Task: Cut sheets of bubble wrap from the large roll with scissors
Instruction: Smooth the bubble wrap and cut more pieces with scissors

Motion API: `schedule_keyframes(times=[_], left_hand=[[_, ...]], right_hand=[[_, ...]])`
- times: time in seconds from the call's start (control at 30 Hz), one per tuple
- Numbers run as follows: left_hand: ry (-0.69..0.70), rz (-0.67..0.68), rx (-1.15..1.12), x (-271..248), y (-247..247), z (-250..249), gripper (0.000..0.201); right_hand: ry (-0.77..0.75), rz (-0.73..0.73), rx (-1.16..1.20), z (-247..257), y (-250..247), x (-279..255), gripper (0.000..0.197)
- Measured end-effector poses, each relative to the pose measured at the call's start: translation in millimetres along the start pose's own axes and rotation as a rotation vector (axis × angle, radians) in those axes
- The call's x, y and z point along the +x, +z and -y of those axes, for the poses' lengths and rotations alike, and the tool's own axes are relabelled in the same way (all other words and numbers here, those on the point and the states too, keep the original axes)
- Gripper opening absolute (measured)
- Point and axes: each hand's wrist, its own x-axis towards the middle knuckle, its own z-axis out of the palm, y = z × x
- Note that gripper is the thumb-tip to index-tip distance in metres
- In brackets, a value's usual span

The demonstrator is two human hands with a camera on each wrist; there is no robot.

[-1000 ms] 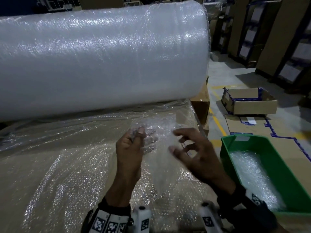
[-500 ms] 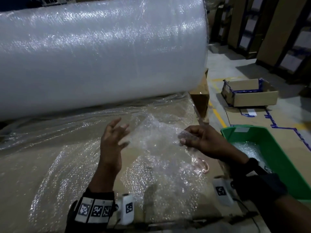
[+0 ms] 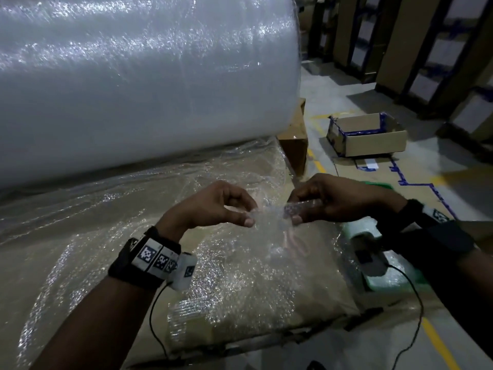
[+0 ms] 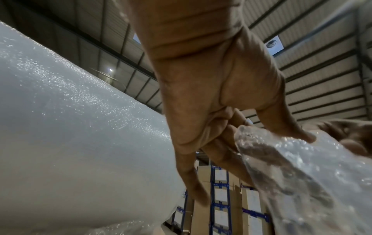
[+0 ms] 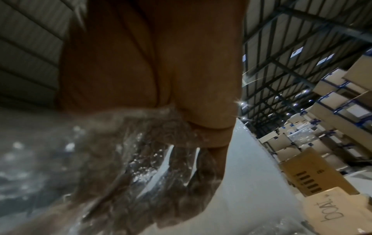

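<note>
The large bubble wrap roll [image 3: 138, 81] lies across the back of the cardboard-covered table [image 3: 80, 263]. A small cut sheet of bubble wrap [image 3: 269, 231] hangs between my two hands above the table. My left hand [image 3: 249, 216] pinches its top edge between thumb and fingers. My right hand [image 3: 296, 212] grips the same edge just to the right. In the left wrist view the cut sheet [image 4: 292, 167] trails down from my left hand [image 4: 271, 135]. The cut sheet [image 5: 124, 159] covers the fingers in the right wrist view. Pink scissors [image 3: 292, 243] lie on the table, blurred behind the sheet.
Loose bubble wrap [image 3: 133, 204] unrolled from the roll covers the table. A green bin [image 3: 384, 284] with bubble wrap sits at the table's right edge, partly behind my right wrist. An open cardboard box [image 3: 368, 134] stands on the floor beyond. Shelves of boxes [image 3: 426, 36] line the back.
My hands came together at the sheet's top edge. The left hand, open half a second ago, now pinches the sheet. The view has tilted down and closer.
</note>
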Motion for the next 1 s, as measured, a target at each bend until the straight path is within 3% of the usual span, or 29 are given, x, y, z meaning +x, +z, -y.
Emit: schedule_keyframes(times=[0.2, 0.37, 0.53, 0.63, 0.7, 0.8, 0.9, 1.0], left_hand=[[0.062, -0.178, -0.162, 0, -6, 0, 0.025], [0.096, -0.249, -0.284, -6, -18, 5, 0.056], [0.186, -0.39, -0.527, -5, -28, -5, 0.062], [0.206, -0.263, -0.745, -1, -20, 1, 0.093], [0.096, -0.155, -0.762, 5, 4, 14, 0.11], [-0.061, -0.103, -0.696, 17, 42, 27, 0.093], [-0.074, -0.236, -0.794, 22, 50, 37, 0.061], [-0.065, -0.353, -0.762, 22, 43, 33, 0.058]], right_hand=[[0.101, -0.169, 0.079, -14, -12, -32, 0.013], [0.112, -0.305, 0.183, -23, -17, -49, 0.019], [0.069, -0.415, 0.406, -22, -18, -53, 0.027], [0.016, -0.485, 0.524, -21, -19, -50, 0.023], [0.003, -0.486, 0.545, -18, -16, -47, 0.019], [0.033, -0.462, 0.467, -18, -9, -44, 0.008], [0.112, -0.522, 0.494, -30, -4, -47, 0.011], [0.209, -0.535, 0.501, -44, -1, -60, 0.018]])
